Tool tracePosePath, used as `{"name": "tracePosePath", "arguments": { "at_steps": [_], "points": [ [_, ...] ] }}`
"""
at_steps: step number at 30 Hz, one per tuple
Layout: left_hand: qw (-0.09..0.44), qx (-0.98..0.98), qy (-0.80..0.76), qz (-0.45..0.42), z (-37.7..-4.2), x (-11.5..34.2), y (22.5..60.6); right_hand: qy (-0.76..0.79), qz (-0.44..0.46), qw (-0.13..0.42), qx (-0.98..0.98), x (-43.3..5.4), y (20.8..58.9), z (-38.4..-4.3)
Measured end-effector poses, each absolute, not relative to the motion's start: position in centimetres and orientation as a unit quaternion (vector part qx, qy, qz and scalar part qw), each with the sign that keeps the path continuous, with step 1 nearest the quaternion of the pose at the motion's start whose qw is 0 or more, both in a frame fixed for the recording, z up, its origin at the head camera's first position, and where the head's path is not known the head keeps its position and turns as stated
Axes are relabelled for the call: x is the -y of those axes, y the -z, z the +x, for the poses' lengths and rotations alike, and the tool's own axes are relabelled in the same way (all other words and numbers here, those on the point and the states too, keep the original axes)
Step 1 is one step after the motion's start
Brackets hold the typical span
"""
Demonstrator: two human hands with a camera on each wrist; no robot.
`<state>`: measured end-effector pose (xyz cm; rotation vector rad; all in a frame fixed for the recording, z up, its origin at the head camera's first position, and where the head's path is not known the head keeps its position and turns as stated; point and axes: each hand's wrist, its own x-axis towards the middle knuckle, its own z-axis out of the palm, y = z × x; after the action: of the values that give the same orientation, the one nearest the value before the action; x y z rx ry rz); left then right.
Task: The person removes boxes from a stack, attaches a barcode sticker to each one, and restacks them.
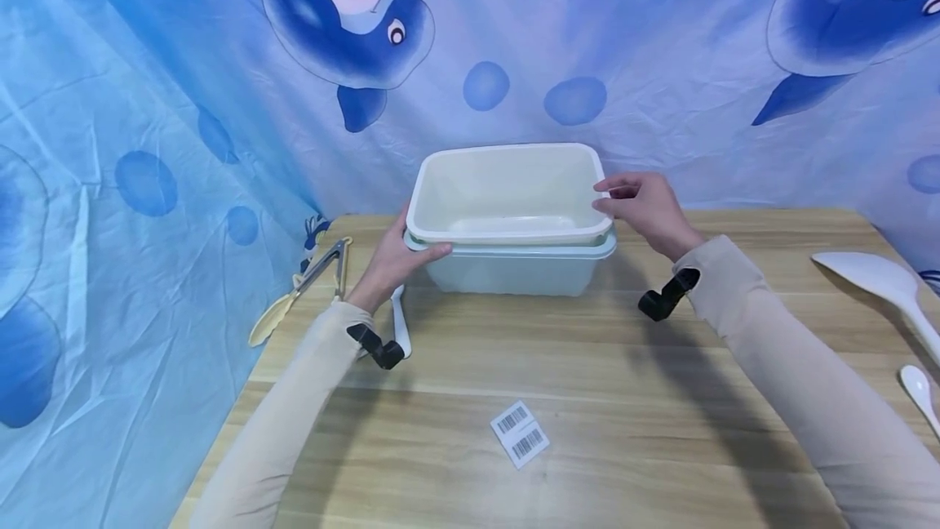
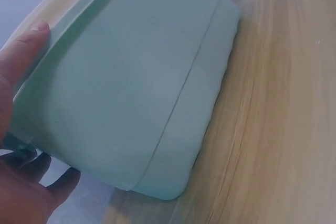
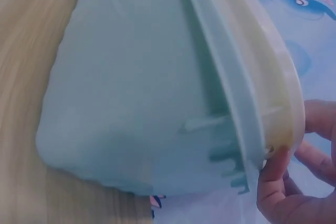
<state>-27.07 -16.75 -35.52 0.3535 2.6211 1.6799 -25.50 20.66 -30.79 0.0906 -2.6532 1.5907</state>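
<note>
A white plastic bin (image 1: 514,186) sits nested in a pale green bin (image 1: 514,272), its rim standing above the green one. My left hand (image 1: 396,260) grips the green bin's left end, thumb lying over the front corner of the rim. In the left wrist view the other fingers (image 2: 37,169) curl under that rim. At the opposite end, my right hand (image 1: 646,206) pinches the white bin's rim between thumb and fingers. The right wrist view shows this pinch from outside, with the green rim (image 3: 231,72) just below it.
Tongs (image 1: 301,284) lie at the table's left edge, and a white spoon (image 1: 400,321) rests beside my left wrist. A barcode label (image 1: 520,433) is on the wooden table (image 1: 587,398) in front. A large white ladle (image 1: 874,276) and small spoon (image 1: 918,390) lie right. A dolphin-print curtain (image 1: 514,47) hangs behind.
</note>
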Motion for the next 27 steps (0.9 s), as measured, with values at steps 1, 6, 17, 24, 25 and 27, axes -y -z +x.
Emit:
{"name": "tracePosePath", "arguments": {
  "at_steps": [1,6,17,24,25,27],
  "points": [
    [0.007,-0.836,-0.537,0.113,-27.1,16.7,35.5,-0.524,0.024,0.023,0.851,-20.7,30.7,-25.5],
    [0.022,-0.826,-0.552,0.115,-26.6,16.1,34.8,-0.577,0.008,0.032,0.816,-20.5,30.1,-26.1],
    [0.017,-0.823,-0.556,0.114,-24.7,14.9,32.8,-0.606,-0.025,0.062,0.792,-19.7,29.2,-27.0],
    [0.011,-0.825,-0.552,0.116,-24.6,15.2,32.9,-0.621,-0.023,0.1,0.777,-18.8,29.8,-27.4],
    [0.011,-0.827,-0.551,0.114,-24.6,15.3,32.9,-0.625,-0.022,0.102,0.774,-18.6,29.8,-27.5],
    [0.01,-0.83,-0.547,0.11,-24.4,15.4,33.0,-0.633,-0.021,0.102,0.767,-18.3,29.9,-27.5]
  ]
}}
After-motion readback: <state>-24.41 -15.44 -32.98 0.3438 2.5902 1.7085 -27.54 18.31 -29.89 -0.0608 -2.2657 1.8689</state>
